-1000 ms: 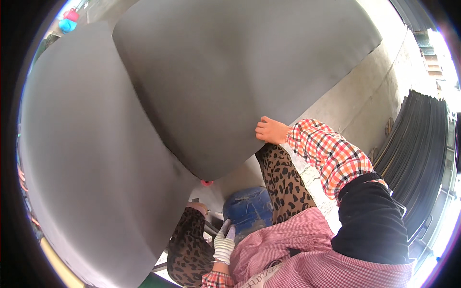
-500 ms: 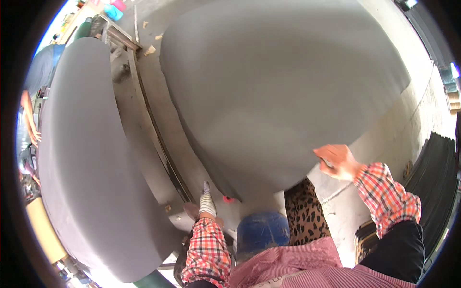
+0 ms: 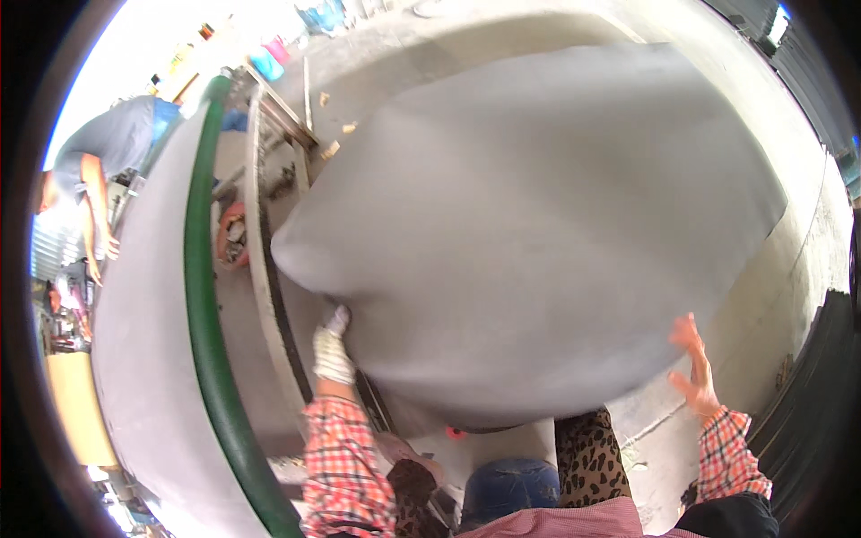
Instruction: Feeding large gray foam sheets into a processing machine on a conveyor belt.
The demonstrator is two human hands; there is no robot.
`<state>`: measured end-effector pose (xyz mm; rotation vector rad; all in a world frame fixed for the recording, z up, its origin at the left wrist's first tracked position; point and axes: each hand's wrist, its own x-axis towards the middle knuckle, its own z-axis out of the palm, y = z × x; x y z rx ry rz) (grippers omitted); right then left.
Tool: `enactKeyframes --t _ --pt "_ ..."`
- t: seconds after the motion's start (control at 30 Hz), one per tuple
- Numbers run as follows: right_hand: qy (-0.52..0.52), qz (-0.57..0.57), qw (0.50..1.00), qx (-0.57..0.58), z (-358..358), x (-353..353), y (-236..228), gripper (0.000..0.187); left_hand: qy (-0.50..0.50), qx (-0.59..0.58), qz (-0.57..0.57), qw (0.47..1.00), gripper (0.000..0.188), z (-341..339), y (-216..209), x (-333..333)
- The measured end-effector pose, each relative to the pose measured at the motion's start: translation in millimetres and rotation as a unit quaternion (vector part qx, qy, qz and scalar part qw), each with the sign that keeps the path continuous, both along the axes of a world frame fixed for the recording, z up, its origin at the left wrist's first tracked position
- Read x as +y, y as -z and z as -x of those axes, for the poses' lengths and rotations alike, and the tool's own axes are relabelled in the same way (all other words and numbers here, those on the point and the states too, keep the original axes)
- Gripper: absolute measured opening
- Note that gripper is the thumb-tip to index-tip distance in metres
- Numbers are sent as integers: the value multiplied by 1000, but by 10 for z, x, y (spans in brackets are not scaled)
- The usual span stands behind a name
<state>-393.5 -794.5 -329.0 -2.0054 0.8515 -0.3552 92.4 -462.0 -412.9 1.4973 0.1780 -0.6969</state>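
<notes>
A large smooth grey sheet (image 3: pixel 556 233) spreads in front of me, its near edge bulging above my legs. At its left edge my left hand (image 3: pixel 334 351), in a striped whitish glove, is closed on the material, which creases around the fingertips. My right hand (image 3: pixel 696 366) is bare, with thumb and fingers apart, beside the sheet's near right edge and holding nothing. To the left, a long green roller or tube (image 3: pixel 204 296) borders a grey-covered surface (image 3: pixel 143 341).
A metal frame rail (image 3: pixel 262 251) runs between the green tube and the sheet. A reddish bag (image 3: pixel 233 238) lies behind it. Another person (image 3: pixel 112 161) leans over at far left. A blue stool (image 3: pixel 511 484) stands by my legs. Dark stacked sheets (image 3: pixel 812 394) are at right.
My left hand has moved up and left to the sheet's edge. The right hand has moved right and down, and its fingers have spread. The green tube, covered in grey before, now shows.
</notes>
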Motion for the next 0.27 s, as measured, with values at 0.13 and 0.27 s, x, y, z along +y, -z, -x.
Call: enactKeyframes --t 0.13,0.27 --pt "403 -210 882 -128 365 -292 1137 80 142 -250 -344 894 53 -798 -816 -395" --pt "222 -472 777 -353 12 -530 1749 100 282 -362 -653 603 60 -1111 -999 -236"
